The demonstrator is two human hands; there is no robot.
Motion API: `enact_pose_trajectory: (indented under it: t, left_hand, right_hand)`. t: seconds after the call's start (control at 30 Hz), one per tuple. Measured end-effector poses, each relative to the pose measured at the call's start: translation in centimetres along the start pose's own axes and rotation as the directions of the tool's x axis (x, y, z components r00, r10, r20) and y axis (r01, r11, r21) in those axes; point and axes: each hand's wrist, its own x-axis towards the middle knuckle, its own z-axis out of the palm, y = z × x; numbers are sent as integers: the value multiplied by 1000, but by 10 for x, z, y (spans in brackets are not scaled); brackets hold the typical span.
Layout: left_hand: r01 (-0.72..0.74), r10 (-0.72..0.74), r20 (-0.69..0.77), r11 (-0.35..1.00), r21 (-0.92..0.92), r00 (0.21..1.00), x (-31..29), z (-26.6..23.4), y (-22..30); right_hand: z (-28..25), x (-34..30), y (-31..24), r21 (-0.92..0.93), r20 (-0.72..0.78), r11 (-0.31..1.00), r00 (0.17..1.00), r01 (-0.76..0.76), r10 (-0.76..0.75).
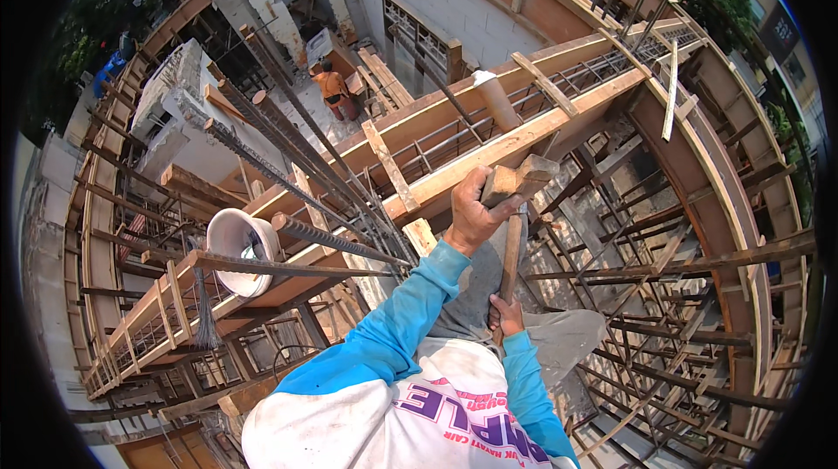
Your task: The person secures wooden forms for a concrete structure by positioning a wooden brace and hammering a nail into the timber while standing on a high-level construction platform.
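Observation:
My left hand [471, 211] is closed round a short block of wood [500, 186], held just in front of the beam formwork. Against it lies a second, darker end of wood [534, 174]; I cannot tell whether the two are one piece. Lower down, my right hand [505, 316] grips a hammer [511, 264] by its long wooden handle. The handle points up toward the block, and most of the hammer's head is hidden there. Beyond my left hand runs the timber-sided beam form [524, 139] with steel bars inside and wooden cross cleats on top.
Tall rebars [297, 137] rise at left, beside a white bucket [242, 252] and a hanging bundle of tie wire [205, 312]. A capped plastic bottle [497, 102] stands on the beam form. Scaffold poles [681, 329] criss-cross below on the right. Another person [333, 92] stands lower down.

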Motion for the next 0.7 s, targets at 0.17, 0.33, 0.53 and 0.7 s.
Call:
enact_pose_trajectory:
  t: [0.17,0.33,0.53,0.7]
  left_hand:
    - [-32,29,-56,998,-45,998,1,-4,6]
    - [-47,37,-98,994,-103,994,2,-13,2]
    - [-33,31,-90,999,-23,995,-2,-19,-1]
    - [11,-11,-55,1000,3,998,-13,-25,-7]
  right_hand:
    - [-4,0,1,-19,6,999,999,32,-32]
    - [1,-5,-5,15,33,1000,999,21,-21]
    - [-3,-1,-2,2,37,1000,999,25,-25]
    - [-2,-2,-2,-9,49,1000,998,26,-26]
